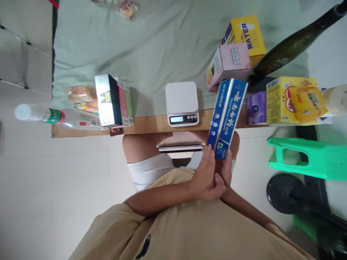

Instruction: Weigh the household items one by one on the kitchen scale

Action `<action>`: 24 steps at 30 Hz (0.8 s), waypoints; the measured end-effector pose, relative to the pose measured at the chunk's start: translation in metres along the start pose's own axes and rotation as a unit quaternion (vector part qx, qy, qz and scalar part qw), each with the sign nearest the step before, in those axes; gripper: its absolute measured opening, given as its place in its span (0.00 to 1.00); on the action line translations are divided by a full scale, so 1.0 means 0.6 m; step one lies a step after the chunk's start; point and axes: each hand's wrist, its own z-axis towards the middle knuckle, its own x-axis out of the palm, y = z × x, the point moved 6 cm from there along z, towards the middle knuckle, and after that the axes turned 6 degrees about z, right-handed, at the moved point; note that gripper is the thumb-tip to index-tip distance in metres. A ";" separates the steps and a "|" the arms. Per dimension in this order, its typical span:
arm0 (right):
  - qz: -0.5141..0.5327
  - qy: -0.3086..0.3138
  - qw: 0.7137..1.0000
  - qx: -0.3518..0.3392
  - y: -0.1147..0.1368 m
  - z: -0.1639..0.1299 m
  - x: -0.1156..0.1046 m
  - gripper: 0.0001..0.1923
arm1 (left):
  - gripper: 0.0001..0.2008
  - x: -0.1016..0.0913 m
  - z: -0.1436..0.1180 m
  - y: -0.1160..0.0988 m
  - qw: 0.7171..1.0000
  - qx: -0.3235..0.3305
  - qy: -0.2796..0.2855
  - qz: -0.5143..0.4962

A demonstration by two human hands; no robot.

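Both hands are meeting in front of the person's chest and holding a long blue box point(227, 115) by its lower end. The left hand point(207, 177) is lying with its fingers fairly straight against the near side of that end, thumb tucked toward the other palm. The right hand point(225, 169) is closing around the far side, mostly hidden behind the left. The box is standing tilted, its upper end leaning away from the hands, out over the table edge point(146, 124).

Just beyond the hands, a white kitchen scale point(181, 103) is sitting at that edge. Further right of the hands, a pink carton point(229, 63), a yellow carton point(248, 32) and a yellow snack box point(291, 99) are crowding together.

The grip looks low for such a long box, so the top could swing and slip. If it tipped forward, it would likely be knocking into the pink carton or the scale.
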 end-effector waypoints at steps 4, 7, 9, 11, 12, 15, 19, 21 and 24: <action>0.041 0.074 0.996 -0.042 0.018 0.023 0.051 0.48 | 0.53 -0.057 -0.011 0.003 0.998 -0.043 -0.043 0.010; 0.043 0.121 0.990 -0.050 0.038 0.063 0.097 0.46 | 0.43 -0.113 0.002 0.016 0.993 -0.082 -0.089 0.003; 0.043 0.131 0.989 -0.047 0.044 0.089 0.126 0.47 | 0.39 -0.144 0.016 0.029 0.989 -0.091 -0.116 0.003; 0.052 0.138 0.988 -0.053 0.048 0.109 0.151 0.47 | 0.38 -0.167 0.028 0.045 0.985 -0.089 -0.146 0.009; 0.058 0.142 0.986 -0.060 0.049 0.117 0.162 0.47 | 0.38 -0.176 0.033 0.054 0.982 -0.086 -0.165 0.011; 0.060 0.144 0.985 -0.072 0.049 0.137 0.181 0.44 | 0.39 -0.188 0.042 0.078 0.973 -0.074 -0.217 0.010; 0.010 0.133 0.988 -0.080 0.044 0.160 0.186 0.44 | 0.38 -0.191 0.043 0.104 0.964 -0.103 -0.241 -0.037; -0.015 0.137 0.987 -0.082 0.042 0.167 0.186 0.44 | 0.37 -0.193 0.041 0.113 0.960 -0.121 -0.244 -0.065; -0.042 0.143 0.984 -0.093 0.045 0.172 0.182 0.42 | 0.38 -0.193 0.037 0.121 0.955 -0.138 -0.237 -0.111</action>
